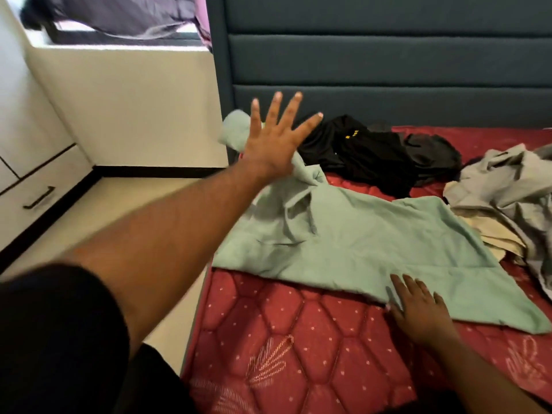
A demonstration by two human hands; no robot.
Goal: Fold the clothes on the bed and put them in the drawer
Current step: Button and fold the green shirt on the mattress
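A pale green garment [352, 243] lies spread across the red quilted mattress [286, 330], one end bunched up near the headboard. My left hand [277, 135] is stretched out above that bunched end with fingers straight and spread, holding nothing. Flat on the garment's near hem rests my right hand [418, 306], its fingers straight. Behind the green garment lies a black garment [358, 150]. A grey garment [501, 186] and a cream one [490, 231] are heaped at the right.
A dark blue padded headboard [388, 61] stands behind the bed. White drawers with a dark handle [38, 198] are at the far left, across a strip of light floor [119, 222]. A window with a dark curtain [119, 16] is at the top left.
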